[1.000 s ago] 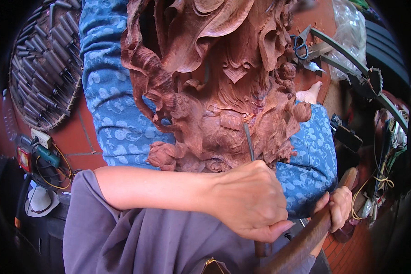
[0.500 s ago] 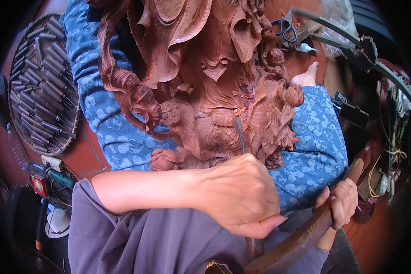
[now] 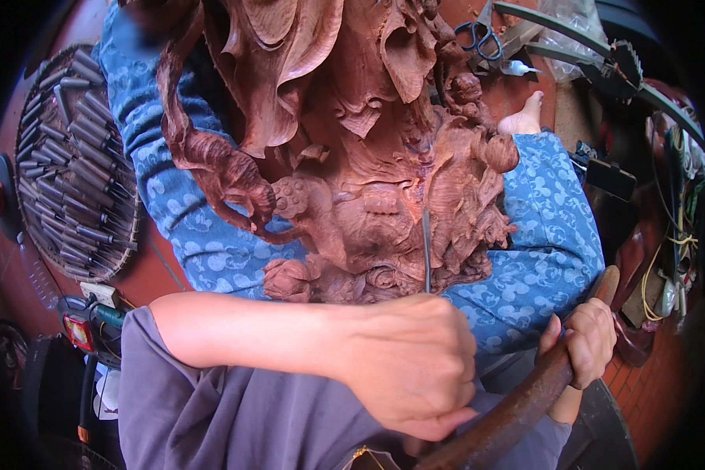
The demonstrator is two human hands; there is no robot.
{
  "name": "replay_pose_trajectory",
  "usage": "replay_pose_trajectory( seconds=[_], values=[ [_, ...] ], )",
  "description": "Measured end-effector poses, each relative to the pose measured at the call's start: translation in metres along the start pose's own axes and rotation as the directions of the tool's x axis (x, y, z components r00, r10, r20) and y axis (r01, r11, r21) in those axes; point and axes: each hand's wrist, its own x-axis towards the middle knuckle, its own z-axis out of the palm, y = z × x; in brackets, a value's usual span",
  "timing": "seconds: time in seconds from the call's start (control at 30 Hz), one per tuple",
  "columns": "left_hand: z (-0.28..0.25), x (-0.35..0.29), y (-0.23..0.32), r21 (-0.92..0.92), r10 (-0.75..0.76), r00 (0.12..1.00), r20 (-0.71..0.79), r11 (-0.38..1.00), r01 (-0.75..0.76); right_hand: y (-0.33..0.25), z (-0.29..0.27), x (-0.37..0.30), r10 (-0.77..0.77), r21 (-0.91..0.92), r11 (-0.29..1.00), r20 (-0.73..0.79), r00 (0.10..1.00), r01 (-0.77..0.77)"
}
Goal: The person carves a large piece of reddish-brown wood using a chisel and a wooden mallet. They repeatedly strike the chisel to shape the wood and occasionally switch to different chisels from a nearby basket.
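Observation:
A reddish-brown wood carving [image 3: 368,235] with folds, rosettes and leafy relief rests between my legs. My left hand [image 3: 407,360] is wrapped around a chisel [image 3: 427,243], whose thin metal blade points away from me over the carving's lower middle. Whether its tip touches the wood I cannot tell. Most of the chisel's handle is hidden by my fist. At the lower right, my right hand [image 3: 590,343] grips a long, curved wooden mallet [image 3: 517,399]. The mallet's thick near end lies close below my left fist.
A round woven basket [image 3: 51,266] full of chisels stands at left, above a power strip [image 3: 99,294]. Scissors [image 3: 480,41], a small white bottle [image 3: 517,68] and a clear plastic bag [image 3: 564,35] lie far right. A phone [image 3: 611,179] and a tangle of cords [image 3: 677,251] sit at right.
My left hand has drawn the chisel slightly toward me and to the right, out of the recess. The small chips at its tip no longer show. The mallet now hides the handle's end.

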Motion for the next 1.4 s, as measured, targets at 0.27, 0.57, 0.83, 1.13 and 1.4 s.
replay_pose_trajectory(
  seconds=[0.27,0.57,0.83,1.13,1.4],
  values=[
    [0.008,0.009,-0.01,0.125,-0.1,0.977,-0.188,0.984,0.124,0.015,0.005,0.0,0.0,0.009,1.0,-0.049,0.999,0.001],
    [0.024,0.038,-0.012,0.216,-0.143,0.91,-0.39,0.946,0.241,0.053,0.004,-0.001,-0.073,0.167,0.981,-0.148,0.986,0.098],
    [0.03,0.048,-0.022,0.295,-0.125,0.86,-0.494,0.907,0.301,0.083,0.01,-0.004,-0.072,0.24,0.965,-0.161,0.984,0.109],
    [0.023,0.05,-0.021,0.242,-0.216,0.86,-0.462,0.902,0.357,0.098,0.015,-0.01,-0.074,0.209,0.972,-0.172,0.982,0.11],
    [0.021,0.039,-0.021,0.209,-0.212,0.903,-0.374,0.929,0.305,0.093,0.017,-0.011,-0.096,0.109,0.988,-0.137,0.986,0.111]
  ],
)
